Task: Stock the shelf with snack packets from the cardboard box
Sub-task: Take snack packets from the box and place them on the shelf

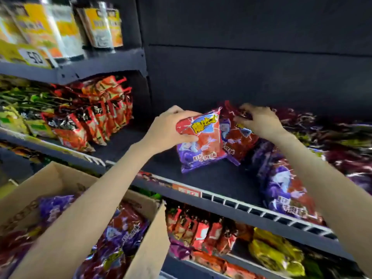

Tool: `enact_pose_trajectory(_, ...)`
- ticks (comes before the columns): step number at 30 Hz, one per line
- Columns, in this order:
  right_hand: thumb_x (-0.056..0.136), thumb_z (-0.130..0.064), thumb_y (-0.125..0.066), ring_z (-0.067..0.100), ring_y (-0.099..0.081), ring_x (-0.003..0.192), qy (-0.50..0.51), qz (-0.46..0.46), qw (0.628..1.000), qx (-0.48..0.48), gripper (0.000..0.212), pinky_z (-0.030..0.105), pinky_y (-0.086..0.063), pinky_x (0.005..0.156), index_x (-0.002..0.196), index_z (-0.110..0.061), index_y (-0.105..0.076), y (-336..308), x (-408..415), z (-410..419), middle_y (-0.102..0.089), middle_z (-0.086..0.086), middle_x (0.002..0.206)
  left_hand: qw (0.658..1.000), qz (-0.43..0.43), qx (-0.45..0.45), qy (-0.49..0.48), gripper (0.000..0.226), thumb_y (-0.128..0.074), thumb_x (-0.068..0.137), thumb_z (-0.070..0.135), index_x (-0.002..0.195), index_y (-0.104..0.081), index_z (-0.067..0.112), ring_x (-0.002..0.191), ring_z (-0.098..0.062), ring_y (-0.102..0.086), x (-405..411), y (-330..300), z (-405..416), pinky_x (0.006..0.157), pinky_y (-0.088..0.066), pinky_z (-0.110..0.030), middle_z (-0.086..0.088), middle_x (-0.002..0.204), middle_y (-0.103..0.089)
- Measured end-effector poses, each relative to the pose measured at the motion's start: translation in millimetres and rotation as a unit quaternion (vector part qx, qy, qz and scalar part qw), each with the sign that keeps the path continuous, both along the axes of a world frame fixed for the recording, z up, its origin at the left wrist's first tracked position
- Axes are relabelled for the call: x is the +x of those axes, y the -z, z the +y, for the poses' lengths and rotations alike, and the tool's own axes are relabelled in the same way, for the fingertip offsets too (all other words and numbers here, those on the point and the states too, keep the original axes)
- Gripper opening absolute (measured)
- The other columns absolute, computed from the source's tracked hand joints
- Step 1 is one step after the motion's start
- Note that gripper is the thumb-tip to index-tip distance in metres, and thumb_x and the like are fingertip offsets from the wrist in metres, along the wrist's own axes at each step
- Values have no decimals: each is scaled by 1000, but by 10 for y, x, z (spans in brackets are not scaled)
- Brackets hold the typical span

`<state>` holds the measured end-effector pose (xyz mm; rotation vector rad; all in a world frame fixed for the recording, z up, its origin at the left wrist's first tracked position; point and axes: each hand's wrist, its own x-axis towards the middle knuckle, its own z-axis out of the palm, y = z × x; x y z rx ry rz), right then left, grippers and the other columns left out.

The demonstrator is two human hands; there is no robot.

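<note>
Snack packets (112, 234) fill cardboard box (54, 178); hands grip shelf (231, 200) packets.

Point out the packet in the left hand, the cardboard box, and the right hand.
Red and purple snack packet (200, 139), head view, on its printed front face.
Cardboard box (149, 238), head view, on its bare right flap.
Right hand (259, 119), head view, on the back of the hand.
</note>
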<state>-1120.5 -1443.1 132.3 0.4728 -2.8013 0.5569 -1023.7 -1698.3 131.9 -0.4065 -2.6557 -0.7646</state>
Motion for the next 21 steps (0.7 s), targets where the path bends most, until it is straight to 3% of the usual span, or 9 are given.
enact_pose_trajectory(3, 84, -45, -66, 30, -57, 112, 21, -45, 998, 24, 47, 37, -44, 92, 123, -20, -55, -1, -213, 136, -60, 8, 123, 998, -55, -21, 35, 65, -80, 69, 40, 128, -54, 38, 95, -8, -57, -406, 73, 253, 89, -47, -32, 11, 106, -58)
enact_pose_trajectory(6, 83, -27, -72, 19, -59, 107, -21, -103, 989, -100, 44, 29, -45, 94, 122, -15, -55, -29, -294, 264, -63, 5, 116, 993, -82, -48, 64, 67, -79, 70, 44, 130, -52, 33, 102, -13, -61, -724, 208, 482, 89, -51, -37, 8, 119, -62)
enact_pose_trajectory(9, 88, -8, -62, 18, -63, 100, -30, -66, 980, -187, 32, 32, -49, 94, 120, -11, -56, -21, -269, 397, -66, 5, 106, 985, -39, -149, 72, 64, -74, 74, 50, 132, -51, 35, 111, -14, -57, -976, 301, 653, 86, -44, -28, 10, 127, -59)
enact_pose_trajectory(11, 90, -5, -56, 18, -62, 100, -34, -24, 982, -185, 28, 34, -48, 96, 117, -11, -59, 27, -176, 472, -65, 4, 107, 976, 17, -206, 75, 65, -71, 74, 54, 132, -52, 31, 119, -17, -51, -1105, 324, 739, 92, -39, -31, 7, 130, -57)
enact_pose_trajectory(13, 90, -9, -56, 23, -56, 113, -39, 32, 992, -113, 27, 33, -42, 101, 116, -12, -62, 110, -74, 525, -63, 5, 118, 959, 103, -250, 87, 67, -73, 71, 56, 128, -57, 26, 119, -21, -50, -1213, 349, 806, 98, -36, -37, 2, 126, -60)
enact_pose_trajectory(15, 92, -20, -56, 26, -40, 127, -28, 74, 996, 28, 31, 37, -33, 106, 122, -14, -61, 214, -4, 543, -53, 6, 133, 934, 178, -299, 84, 67, -73, 67, 58, 124, -61, 24, 113, -24, -53, -1304, 404, 853, 97, -37, -40, -2, 116, -63)
enact_pose_trajectory(18, 93, -34, -53, 27, -20, 141, -14, 52, 982, 179, 47, 44, -19, 114, 137, -17, -49, 333, 41, 529, -35, 4, 150, 933, 202, -292, 59, 72, -71, 66, 62, 126, -58, 24, 108, -25, -53, -1343, 515, 926, 92, -40, -43, -3, 114, -59)
enact_pose_trajectory(21, 93, -31, -53, 28, -18, 143, -10, 57, 976, 211, 53, 45, -15, 117, 141, -12, -43, 423, 81, 504, -34, 8, 150, 950, 180, -252, 27, 78, -66, 69, 62, 136, -48, 25, 117, -26, -49, -1259, 653, 1001, 92, -42, -45, -4, 128, -52)
